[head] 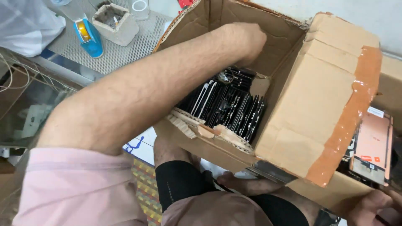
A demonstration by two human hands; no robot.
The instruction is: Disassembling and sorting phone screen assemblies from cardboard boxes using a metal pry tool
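Cardboard box (318, 104): open and tilted, flaps taped brown, propped over the person's lap.
Phone panels (228, 104): black, thin, packed upright on edge along the box's near wall; likely stiff, slick and breakable, best pinched by their edges.
Left hand (247, 39): arm stretched across, hand plunged wrist-deep at the far wall; fingers hidden, grip unclear.
Right hand (370, 207): under the box's lower right corner, supporting it.
Tape dispenser (88, 35): blue, on the perforated shelf.

A perforated grey metal shelf (125, 50) stands beside a pale wall (377, 16), evenly lit.

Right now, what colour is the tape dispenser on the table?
Blue, holding a yellow roll; the tape dispenser shows in the head view.
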